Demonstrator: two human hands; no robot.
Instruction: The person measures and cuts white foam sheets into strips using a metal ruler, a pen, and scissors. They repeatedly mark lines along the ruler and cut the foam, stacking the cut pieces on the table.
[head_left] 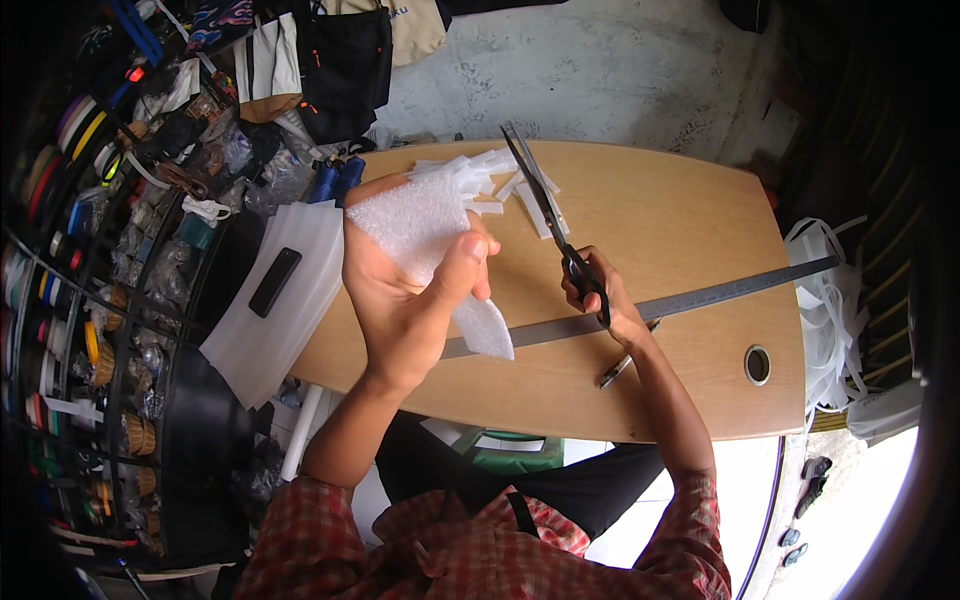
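My left hand (400,325) is raised over the table's left side, gripping a piece of white foam sheet (412,222). One part of the foam lies across the fingers, and a narrower end hangs below the thumb. To its right, my right hand (612,300) has its fingers in the handles of black-handled scissors (538,190). The long blades point up and away, slightly apart and clear of the foam. Small cut white strips (490,168) lie in a loose pile at the table's far edge, partly behind the foam.
A long metal ruler (720,290) crosses the wooden table (690,220), with a pen (615,373) below it. At left, a dark phone (275,282) rests on stacked white sheets (300,330). Crowded shelves (150,300) stand left; white strips (825,310) hang in a bundle at right.
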